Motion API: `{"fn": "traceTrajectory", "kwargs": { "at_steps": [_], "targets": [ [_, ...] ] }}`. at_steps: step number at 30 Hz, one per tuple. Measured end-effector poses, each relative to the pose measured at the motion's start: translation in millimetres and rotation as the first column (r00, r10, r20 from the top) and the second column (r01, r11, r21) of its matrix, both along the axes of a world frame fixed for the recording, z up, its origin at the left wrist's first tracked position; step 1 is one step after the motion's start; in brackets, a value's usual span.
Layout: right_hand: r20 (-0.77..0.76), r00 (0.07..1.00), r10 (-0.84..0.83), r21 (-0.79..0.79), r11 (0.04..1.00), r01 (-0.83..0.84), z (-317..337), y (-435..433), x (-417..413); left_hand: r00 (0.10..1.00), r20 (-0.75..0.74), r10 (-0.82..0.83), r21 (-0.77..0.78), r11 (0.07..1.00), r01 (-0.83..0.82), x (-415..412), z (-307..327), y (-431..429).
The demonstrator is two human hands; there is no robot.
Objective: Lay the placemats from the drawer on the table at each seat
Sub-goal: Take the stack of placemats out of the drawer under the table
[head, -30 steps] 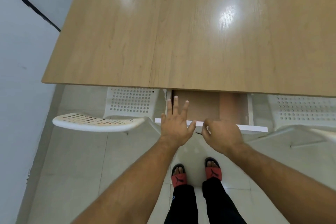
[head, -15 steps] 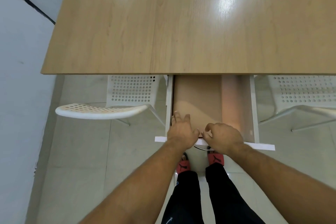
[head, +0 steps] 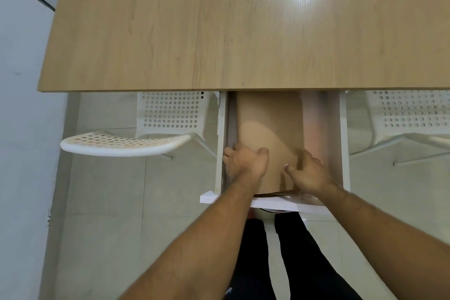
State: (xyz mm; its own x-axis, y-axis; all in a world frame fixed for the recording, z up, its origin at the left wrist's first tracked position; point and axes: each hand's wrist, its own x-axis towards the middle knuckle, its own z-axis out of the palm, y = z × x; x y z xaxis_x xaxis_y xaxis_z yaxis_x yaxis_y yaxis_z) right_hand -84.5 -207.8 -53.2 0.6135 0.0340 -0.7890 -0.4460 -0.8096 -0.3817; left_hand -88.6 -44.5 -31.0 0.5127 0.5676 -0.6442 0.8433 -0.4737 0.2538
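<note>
head view, the only one i have: the drawer (head: 343, 143) stands pulled well out from under the near edge of the table (head: 170, 31), and the tan mats (head: 267, 114) lie flat inside it, filling the left and middle of the floor with a bare strip along the right wall. my left hand (head: 246, 161) is at the mats' left edge, thumb on top and fingers curled down into the gap by the drawer wall, pinching that edge; i judge that is to get under the stack where there is room to dig in. my right hand (head: 308, 173) lies on the mats near their right edge, fingers bent and thumb pointing inward; i cannot tell whether it has hooked the edge or only presses down to steady the stack. no mat is on the table yet, so the job is at its start. a white chair (head: 126, 143) sits tucked in left of the drawer, and another is at the right edge, marking seats to serve.
</note>
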Motion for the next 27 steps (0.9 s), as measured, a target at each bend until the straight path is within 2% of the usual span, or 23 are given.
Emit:
{"fn": "traceTrajectory", "kwargs": {
  "at_steps": [3, 6, 9, 13, 15, 16, 19, 21, 27],
  "targets": [
    [-0.045, 0.999, -0.026, -0.024, 0.999, 0.025, 0, 3, 7, 0.997, 0.037, 0.064, -0.132, 0.990, -0.058, 10, 1, -1],
    [-0.048, 0.999, -0.016, -0.045, 0.999, 0.014, -1, 5, 11, 0.955, 0.042, 0.294, -0.401, 0.881, -0.253, 18, 3, 3],
    [-0.040, 0.998, -0.058, -0.041, 0.998, 0.056, -2, 3, 12, 0.925, -0.013, 0.381, -0.499, 0.799, -0.336, 19, 2, 20],
    [0.027, 0.959, -0.284, 0.018, 0.959, 0.283, -2, -2, 16, 0.919, -0.101, 0.382, -0.615, 0.702, -0.359, 11, 3, 44],
    [-0.049, 0.892, -0.449, 0.109, 0.886, 0.452, 4, -3, 19, 0.917, -0.136, 0.376, -0.666, 0.650, -0.366, 6, 8, 53],
    [-0.142, 0.836, -0.530, 0.153, 0.823, 0.547, 9, -3, 22, 0.917, -0.144, 0.371, -0.690, 0.627, -0.362, 4, 13, 59],
    [-0.436, 0.684, -0.585, 0.246, 0.654, 0.716, 31, -9, 25, 0.930, -0.190, 0.314, -0.764, 0.547, -0.341, -6, 26, 72],
    [-0.489, 0.671, -0.557, 0.315, 0.605, 0.731, 43, -10, 23, 0.942, -0.209, 0.263, -0.794, 0.517, -0.321, -13, 35, 79],
    [-0.498, 0.675, -0.544, 0.477, 0.478, 0.738, 67, -9, 8, 0.963, -0.161, 0.215, -0.816, 0.521, -0.252, -30, 59, 90]
  ]
}}
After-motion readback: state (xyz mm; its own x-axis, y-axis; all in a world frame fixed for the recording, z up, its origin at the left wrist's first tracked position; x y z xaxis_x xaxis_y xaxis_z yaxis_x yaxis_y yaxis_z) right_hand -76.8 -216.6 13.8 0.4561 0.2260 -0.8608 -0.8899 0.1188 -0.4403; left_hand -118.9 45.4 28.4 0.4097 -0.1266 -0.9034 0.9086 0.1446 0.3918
